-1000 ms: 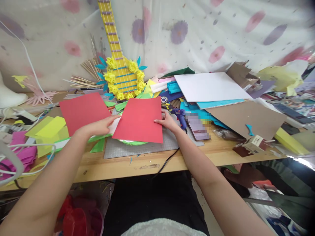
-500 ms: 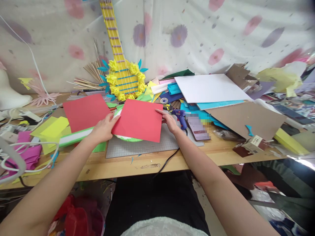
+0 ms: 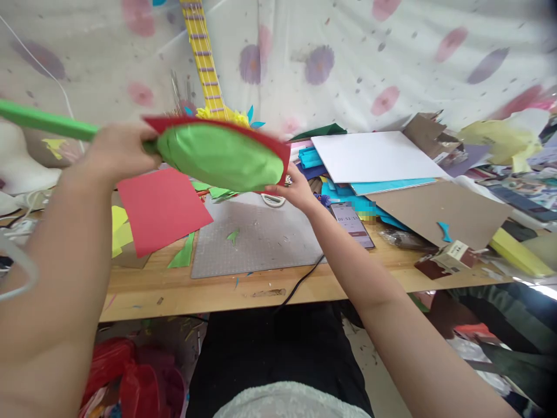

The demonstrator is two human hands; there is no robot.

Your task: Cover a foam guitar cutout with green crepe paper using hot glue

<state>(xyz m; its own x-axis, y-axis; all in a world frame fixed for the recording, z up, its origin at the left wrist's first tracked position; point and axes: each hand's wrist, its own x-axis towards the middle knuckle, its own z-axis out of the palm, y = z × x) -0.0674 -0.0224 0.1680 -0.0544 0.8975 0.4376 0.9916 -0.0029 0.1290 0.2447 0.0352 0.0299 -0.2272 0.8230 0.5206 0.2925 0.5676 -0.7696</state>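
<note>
A green paper-covered craft guitar [image 3: 220, 155], with a rounded body and a long neck, is held up over the table with its green underside showing. My left hand [image 3: 119, 150] is wrapped round the neck where it joins the body. Against the far side of the body lies a red paper sheet [image 3: 282, 159], seen mostly edge-on. My right hand [image 3: 293, 184] pinches the right end of the sheet and the body together. Beneath them is a grey cutting mat [image 3: 256, 238] with green scraps on it.
Another red sheet [image 3: 163, 209] lies left of the mat. A yellow craft guitar [image 3: 204, 64] leans at the back. Right of the mat are a phone [image 3: 352, 226], a white board [image 3: 376, 155], brown cardboard [image 3: 439, 209] and a small box [image 3: 448, 258]. A black cord [image 3: 300, 284] crosses the front edge.
Both hands have lifted the green guitar and red sheet off the mat and tilted them, so the green underside faces me. My left hand has moved up and left onto the neck.
</note>
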